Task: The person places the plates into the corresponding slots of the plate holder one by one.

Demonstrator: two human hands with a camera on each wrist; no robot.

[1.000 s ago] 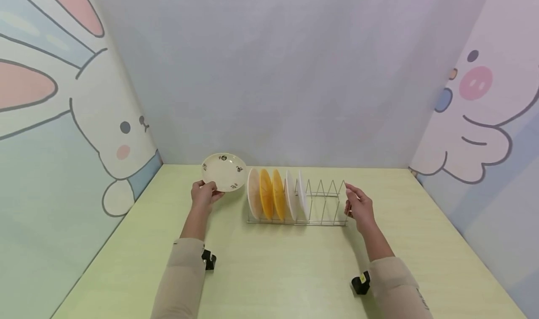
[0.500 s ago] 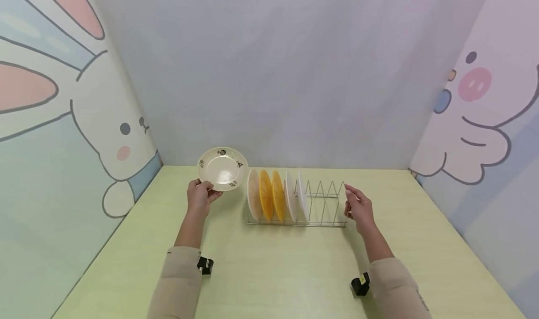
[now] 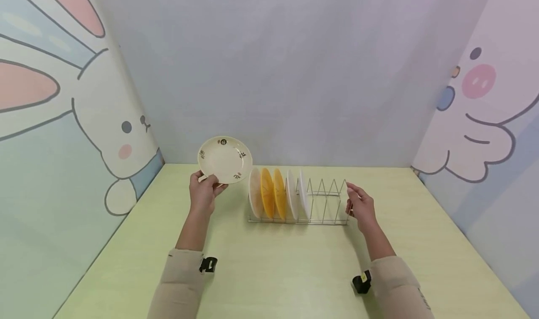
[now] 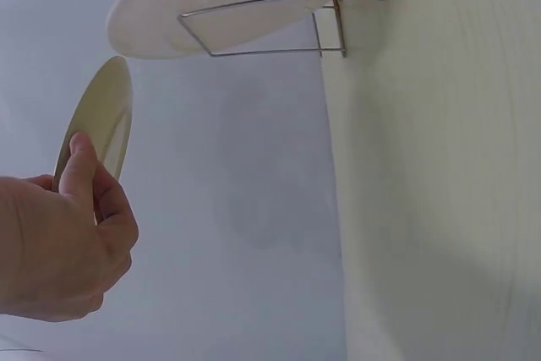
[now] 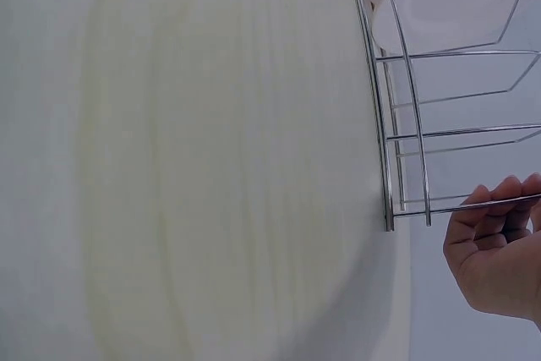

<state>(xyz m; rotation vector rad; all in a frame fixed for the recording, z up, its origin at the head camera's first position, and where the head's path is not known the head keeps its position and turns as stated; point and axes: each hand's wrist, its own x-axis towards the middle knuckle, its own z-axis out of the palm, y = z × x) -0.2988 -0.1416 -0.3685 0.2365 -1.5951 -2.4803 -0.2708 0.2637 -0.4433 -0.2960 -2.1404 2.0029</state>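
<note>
My left hand (image 3: 203, 192) pinches the near rim of a cream plate (image 3: 225, 160) with small dark prints round its edge, thumb on the upper face. The plate is raised above the table, left of a wire dish rack (image 3: 324, 222). At the rack's right end, my right hand (image 3: 360, 206) grips the end wire, its fingers curled round it in the right wrist view. Standing on edge in the rack's left part are a pale plate (image 3: 255, 192), two orange plates (image 3: 267, 192) and two white plates (image 3: 291, 195). The rack's right slots hold no plates.
The pale wooden table (image 3: 278, 267) runs up to a grey back wall (image 3: 269, 76). Side walls with a cartoon rabbit (image 3: 113, 136) and a pink-snouted figure (image 3: 480, 104) flank it. A black wrist device (image 3: 208, 264) sits by the left sleeve.
My left hand has lifted the cream plate higher off the table, tilting it to face me more. The right hand stays on the rack's end, and the rack has not moved.
</note>
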